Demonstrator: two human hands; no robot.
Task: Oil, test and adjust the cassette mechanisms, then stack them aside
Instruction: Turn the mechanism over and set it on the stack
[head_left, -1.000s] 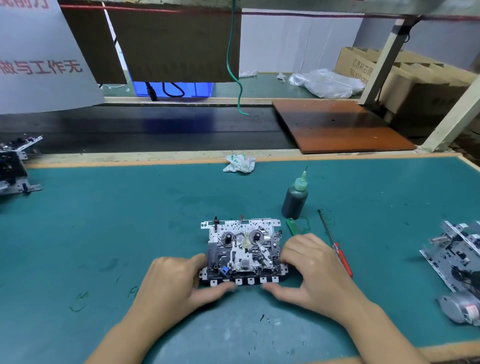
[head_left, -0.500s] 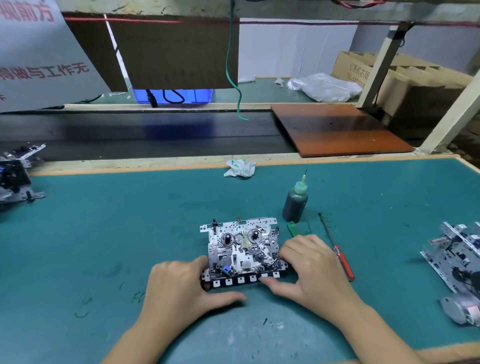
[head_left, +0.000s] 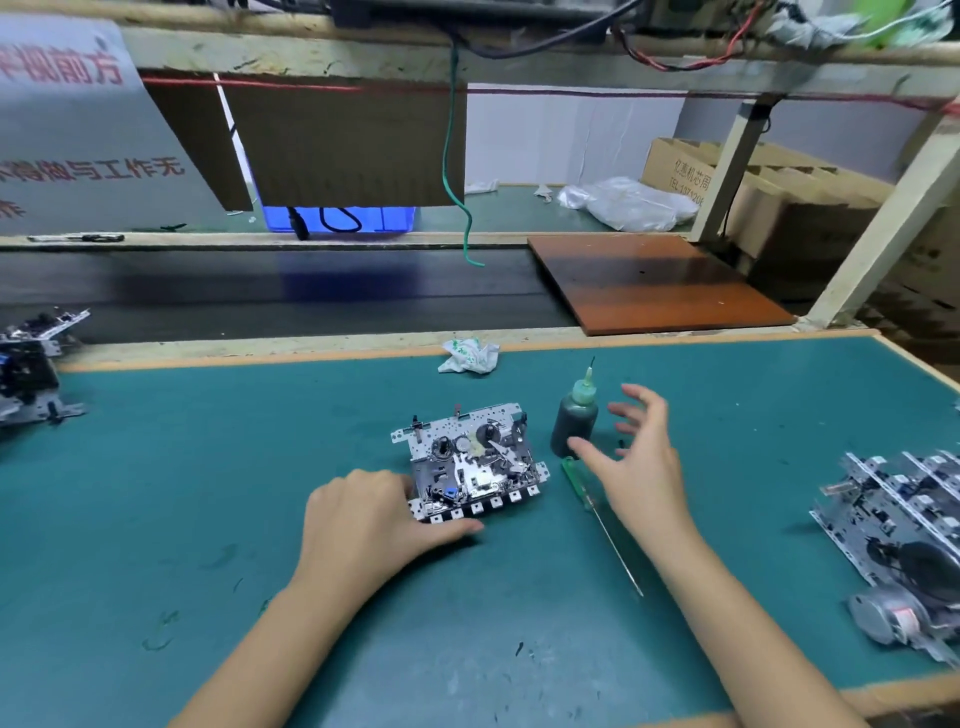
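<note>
The open right hand (head_left: 641, 457) is just beside the upright oil bottle (head_left: 574, 423); the left hand (head_left: 371, 519) holds the cassette part (head_left: 470, 462).

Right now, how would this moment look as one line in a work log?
step: oiling | left hand: holds cassette mechanism on mat | right hand: open, reaching at oil bottle, not gripping | screwdriver: lying on mat

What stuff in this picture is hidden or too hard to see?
All in the head view:
- Cassette mechanism: its near-left corner is covered by the left hand.
- Screwdriver: the right hand hides whatever lies behind it.
- Oil bottle: how much oil is left is unclear through the dark plastic.
- Mechanisms at the right: cut off by the frame edge.
- Mechanisms at the left: cut off, blurred.
</note>
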